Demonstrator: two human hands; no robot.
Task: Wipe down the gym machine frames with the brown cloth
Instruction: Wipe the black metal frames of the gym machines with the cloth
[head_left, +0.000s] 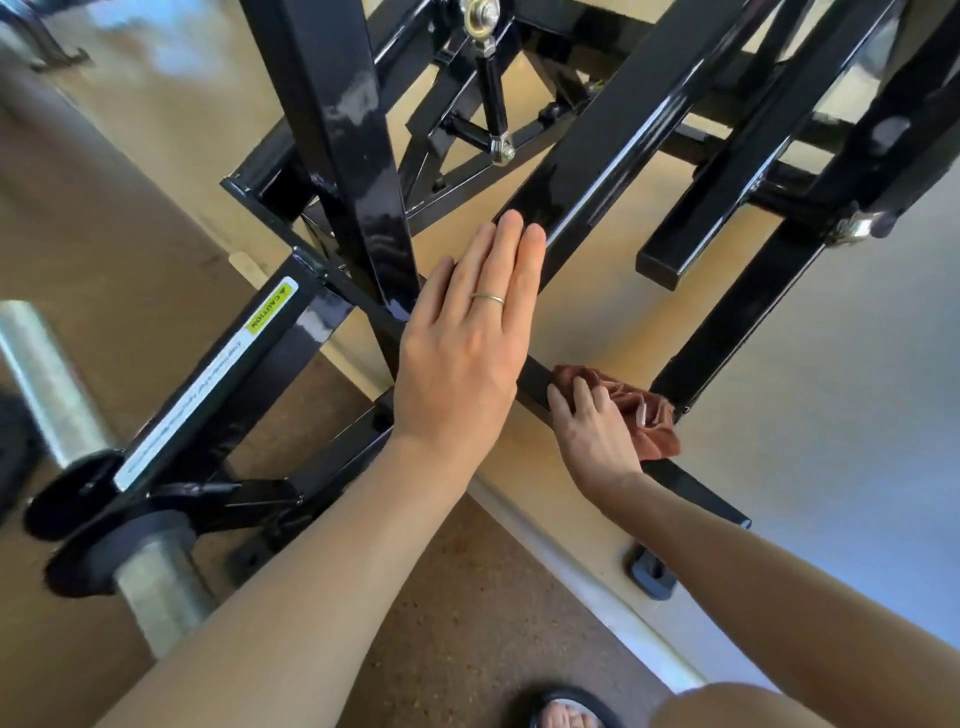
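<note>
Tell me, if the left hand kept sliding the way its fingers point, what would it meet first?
Probably the slanted black frame bar: the left hand has straight fingers already reaching its lower edge, though depth is hard to judge.

The bare left forearm reached up from the lower left, its left hand (462, 343) flat with straight fingers held together, a thin ring on one finger. The bare right forearm came in from the lower right, its right hand (592, 431) lower, fingers bent and pressing down
</note>
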